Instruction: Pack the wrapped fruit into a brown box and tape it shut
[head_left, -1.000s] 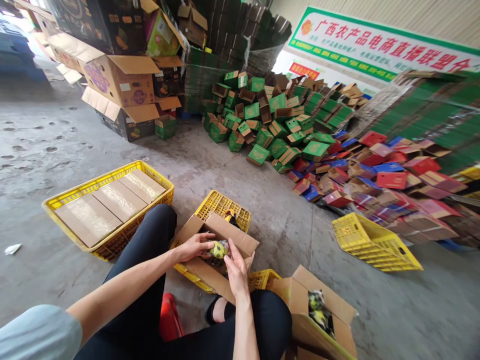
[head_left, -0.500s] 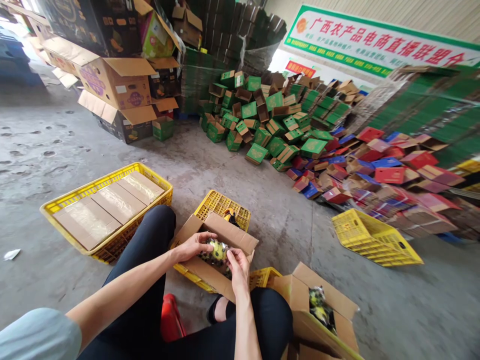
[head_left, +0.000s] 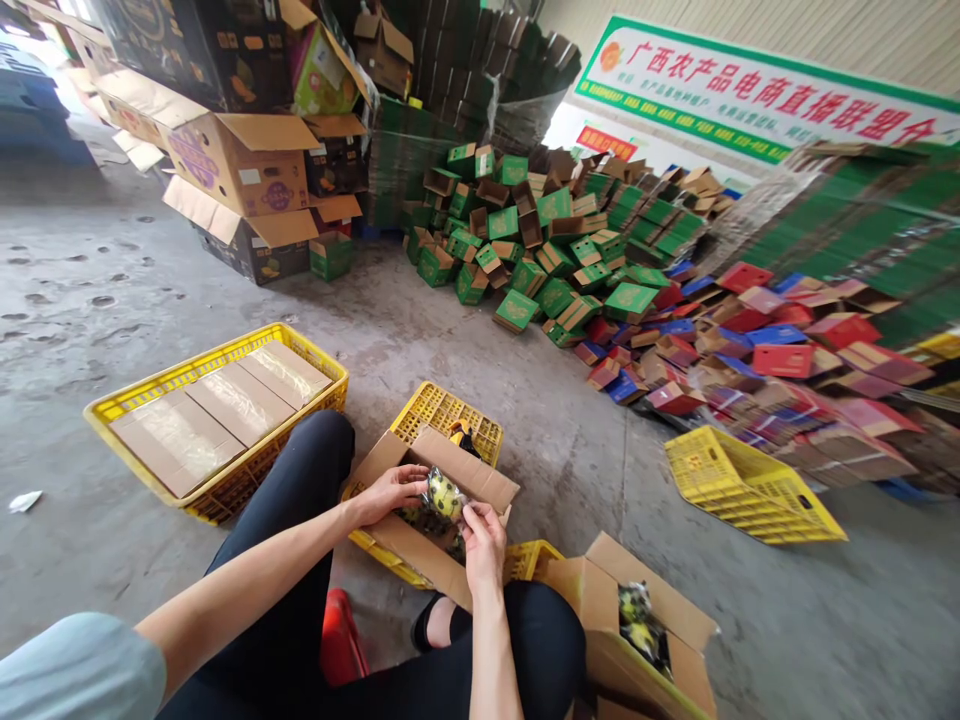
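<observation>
Between my two hands is a clear plastic packet (head_left: 445,494) with something yellow-green and dark-spotted inside; its exact kind I cannot make out. My left hand (head_left: 390,495) pinches its left end, fingers closed. At the packet's right end, the fingertips of my right hand (head_left: 484,542) close on the plastic. Below them stands an open cardboard box (head_left: 469,468), flaps folded out, with similar packets partly visible inside. This box rests on an upturned yellow crate (head_left: 427,408), where a black and yellow tool (head_left: 463,434) lies behind the flap, partly hidden.
A second open carton (head_left: 600,590) holding similar packets stands by my right knee. On the left, a yellow crate (head_left: 217,500) contains three taped boxes. A red object (head_left: 343,637) is between my legs. Farther off are another yellow crate (head_left: 750,485) and a heap of green boxes (head_left: 517,310).
The packet has turned in my hands and tilts down to the right, with my right hand slightly farther right. Both hands keep hold of it. The view shifted slightly and came back.
</observation>
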